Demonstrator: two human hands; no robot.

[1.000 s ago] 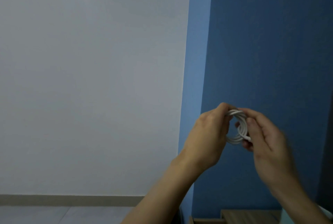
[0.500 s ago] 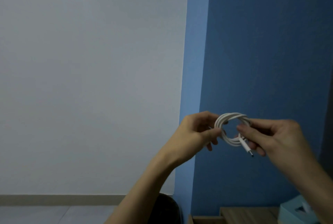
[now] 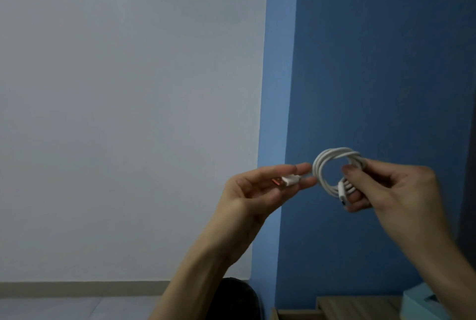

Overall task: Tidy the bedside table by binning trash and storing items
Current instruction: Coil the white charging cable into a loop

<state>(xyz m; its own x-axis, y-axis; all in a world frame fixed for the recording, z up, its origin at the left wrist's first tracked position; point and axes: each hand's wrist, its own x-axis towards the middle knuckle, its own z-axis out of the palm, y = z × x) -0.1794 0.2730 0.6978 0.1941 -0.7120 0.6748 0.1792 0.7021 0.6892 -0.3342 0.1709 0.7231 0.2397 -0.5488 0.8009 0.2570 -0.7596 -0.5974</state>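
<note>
A white charging cable (image 3: 325,165) is wound into a small coil and held up in front of the blue wall. My right hand (image 3: 391,191) pinches the coil's right side, with one small plug hanging below the fingers. My left hand (image 3: 260,188) holds the cable's other end, a white USB plug (image 3: 367,180) with an orange tip, between thumb and fingers just left of the coil. The bedside table (image 3: 360,306) shows only as a strip of wood at the bottom right.
A light blue tissue box (image 3: 422,304) sits on the table at the bottom right corner. A dark round object (image 3: 234,299) stands on the floor left of the table, behind my left forearm. White wall and grey floor fill the left.
My hands have drawn apart. The left hand pulled the USB plug end out to the left of the coil, and the right hand turned the coil face-on.
</note>
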